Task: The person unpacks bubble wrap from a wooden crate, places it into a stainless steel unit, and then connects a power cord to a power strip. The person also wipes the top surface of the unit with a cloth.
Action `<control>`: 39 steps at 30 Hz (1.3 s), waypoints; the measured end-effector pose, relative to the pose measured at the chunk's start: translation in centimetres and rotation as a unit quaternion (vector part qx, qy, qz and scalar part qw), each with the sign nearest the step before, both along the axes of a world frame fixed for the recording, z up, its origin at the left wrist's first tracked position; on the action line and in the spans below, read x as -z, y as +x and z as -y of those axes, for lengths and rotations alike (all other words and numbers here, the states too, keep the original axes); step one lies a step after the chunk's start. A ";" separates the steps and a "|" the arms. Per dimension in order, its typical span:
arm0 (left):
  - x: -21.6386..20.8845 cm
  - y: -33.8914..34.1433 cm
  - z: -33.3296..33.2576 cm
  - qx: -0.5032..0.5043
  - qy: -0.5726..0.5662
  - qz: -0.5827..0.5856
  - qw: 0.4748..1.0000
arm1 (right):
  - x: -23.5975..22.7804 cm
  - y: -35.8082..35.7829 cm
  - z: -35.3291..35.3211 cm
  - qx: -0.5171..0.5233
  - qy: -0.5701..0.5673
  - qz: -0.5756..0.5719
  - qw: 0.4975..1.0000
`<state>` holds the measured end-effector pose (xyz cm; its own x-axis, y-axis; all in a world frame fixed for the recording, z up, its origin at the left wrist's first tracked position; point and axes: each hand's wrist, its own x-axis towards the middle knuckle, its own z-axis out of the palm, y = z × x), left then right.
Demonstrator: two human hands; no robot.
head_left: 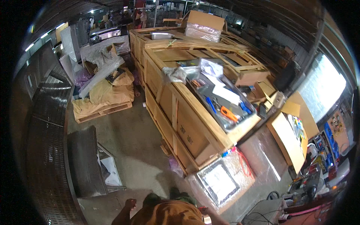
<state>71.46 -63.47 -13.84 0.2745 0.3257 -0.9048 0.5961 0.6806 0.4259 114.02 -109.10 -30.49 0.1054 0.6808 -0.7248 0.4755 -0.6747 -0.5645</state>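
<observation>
My left hand (pixel 130 204) hangs low beside my body, its fingers curled, and I see nothing in it. It is nearest to the concrete floor and a dark metal panel or cabinet (pixel 87 165) lying to the left. My right hand (pixel 203 210) is at my right side, mostly hidden by my orange-brown shirt (pixel 170 213); a bit of red shows beside it, and its fingers cannot be made out. A light band circles that wrist. Just beyond it stands a bubble-wrapped box (pixel 245 174) with a white sheet (pixel 220 182) in a dark frame on it.
A long wooden crate (pixel 176 116) runs ahead, with a tray holding an orange-handled tool (pixel 228 114), blue tools and papers. An open cardboard box (pixel 287 138) stands right. Wrapped goods lie on a pallet (pixel 105 112) at far left. Tall perforated metal panels (pixel 48 150) line the left.
</observation>
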 end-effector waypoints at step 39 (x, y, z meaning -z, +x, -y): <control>-39.4 83.4 -76.7 0.514 0.494 0.445 0.543 | -23.0 19.5 -83.8 0.374 -0.032 0.359 0.854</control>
<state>154.88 13.20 25.54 0.9553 -0.2073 0.2108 -0.2954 -0.6385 0.7106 133.48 -25.27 -7.47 0.9270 0.1887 -0.3242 0.1050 -0.9602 -0.2587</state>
